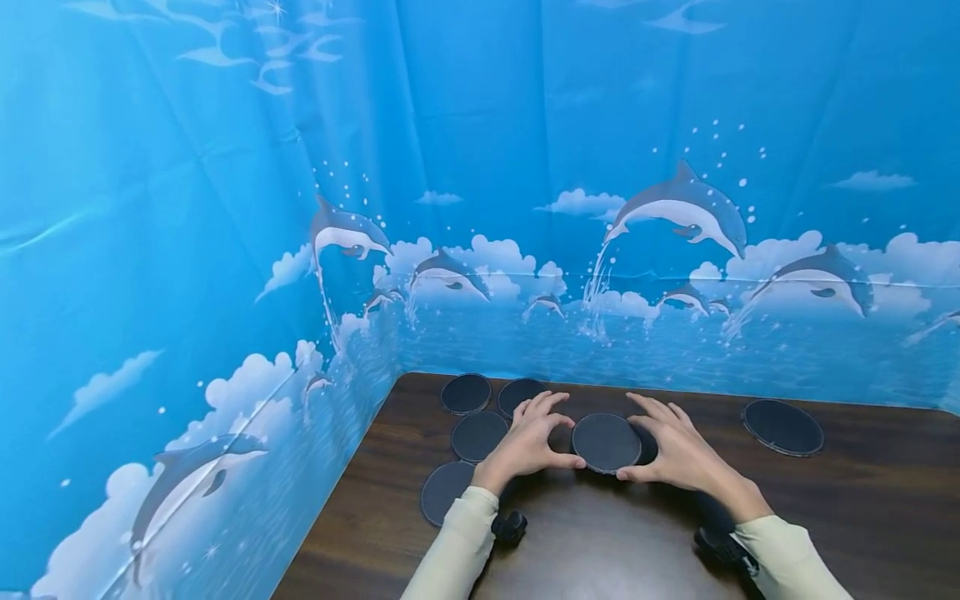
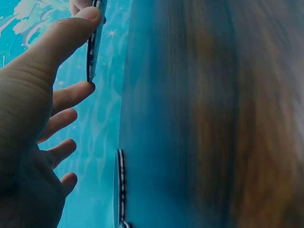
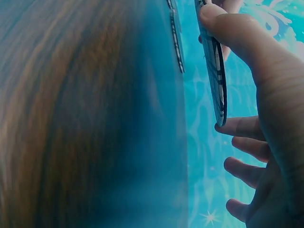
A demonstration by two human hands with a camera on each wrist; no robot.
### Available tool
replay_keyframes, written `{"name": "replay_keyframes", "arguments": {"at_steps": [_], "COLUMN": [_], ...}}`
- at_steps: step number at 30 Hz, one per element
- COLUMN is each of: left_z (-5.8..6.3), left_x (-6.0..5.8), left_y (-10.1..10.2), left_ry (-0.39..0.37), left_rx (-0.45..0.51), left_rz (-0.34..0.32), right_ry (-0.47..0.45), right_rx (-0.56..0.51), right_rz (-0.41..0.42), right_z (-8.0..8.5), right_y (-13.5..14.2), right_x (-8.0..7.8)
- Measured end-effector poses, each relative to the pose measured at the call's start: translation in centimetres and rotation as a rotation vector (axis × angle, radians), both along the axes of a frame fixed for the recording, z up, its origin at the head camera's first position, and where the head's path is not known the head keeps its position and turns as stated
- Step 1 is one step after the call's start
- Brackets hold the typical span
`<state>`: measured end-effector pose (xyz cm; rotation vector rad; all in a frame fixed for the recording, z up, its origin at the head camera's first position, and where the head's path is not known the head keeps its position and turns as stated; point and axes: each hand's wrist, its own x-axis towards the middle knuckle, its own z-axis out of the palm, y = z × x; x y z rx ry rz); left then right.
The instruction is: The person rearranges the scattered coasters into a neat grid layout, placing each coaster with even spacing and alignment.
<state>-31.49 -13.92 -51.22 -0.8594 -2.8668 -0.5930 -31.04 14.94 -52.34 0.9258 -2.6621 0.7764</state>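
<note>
Both hands hold one round black coaster (image 1: 606, 443) with a stitched rim between them, raised off the table. My left hand (image 1: 531, 442) grips its left side, thumb at the near edge and index fingertip on the rim; the other fingers are spread. On the opposite side my right hand (image 1: 686, 450) holds it in the same way. In the left wrist view the coaster (image 2: 95, 47) appears nearly edge-on, and in the right wrist view its underside (image 3: 211, 61) shows. Part of another dark disc (image 1: 647, 447) shows behind the held one, beside the right hand.
Several more black coasters lie at the left of the brown wooden table (image 1: 592, 542), including one (image 1: 466, 393) near the back corner and one (image 1: 447, 492) beside the left forearm. Another coaster (image 1: 783, 427) lies to the right. A blue dolphin-print curtain (image 1: 480, 167) encloses the table's back and left.
</note>
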Motion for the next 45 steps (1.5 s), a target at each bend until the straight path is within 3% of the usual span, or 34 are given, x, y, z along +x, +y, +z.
{"name": "replay_keyframes", "arguments": {"at_steps": [17, 29, 37, 45], "left_z": [-0.1, -0.3, -0.7, -0.9], "left_x": [-0.2, 0.1, 0.4, 0.3], "left_y": [-0.8, -0.5, -0.1, -0.1], "left_ry": [-0.03, -0.043, -0.01, -0.001], "left_rx": [-0.071, -0.092, -0.176, -0.175], "left_rz": [-0.03, -0.025, -0.018, -0.029], "right_ry": [-0.132, -0.159, -0.148, -0.135], "right_rx": [0.075, 0.073, 0.092, 0.078], "right_rz": [-0.008, 0.008, 0.024, 0.06], "right_z": [-1.0, -1.2, -1.5, -1.8], "right_y": [-1.3, -1.1, -1.0, -0.9], "right_x": [-0.1, 0.0, 0.1, 0.0]}}
